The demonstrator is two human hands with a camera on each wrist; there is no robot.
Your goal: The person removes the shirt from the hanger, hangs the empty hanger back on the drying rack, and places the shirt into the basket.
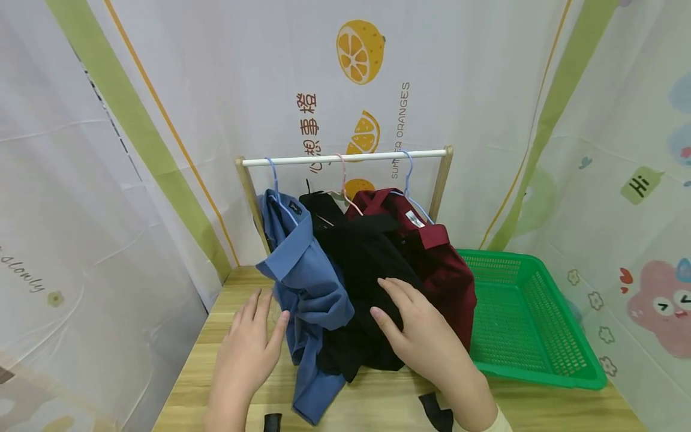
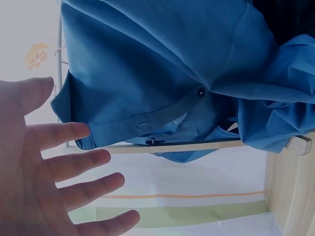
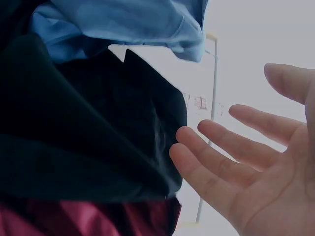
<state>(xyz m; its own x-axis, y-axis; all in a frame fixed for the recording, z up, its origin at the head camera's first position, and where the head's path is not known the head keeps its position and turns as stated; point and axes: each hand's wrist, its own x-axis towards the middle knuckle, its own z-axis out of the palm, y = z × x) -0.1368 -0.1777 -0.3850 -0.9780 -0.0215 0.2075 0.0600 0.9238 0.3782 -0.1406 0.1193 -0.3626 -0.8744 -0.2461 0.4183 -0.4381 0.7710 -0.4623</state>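
Fingers (image 2: 96, 191) extended and apart, the left hand (image 1: 245, 351) is beside the blue shirt (image 1: 302, 270), the right hand (image 1: 421, 330) before the black shirt (image 1: 367, 258) (contact is unclear); both garments and a red shirt (image 1: 453, 276) hang from the white rod (image 1: 318, 159) over the table (image 1: 378, 402).

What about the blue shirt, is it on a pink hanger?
No, the blue shirt hangs on a blue hanger; the pink hanger is farther right along the rail.
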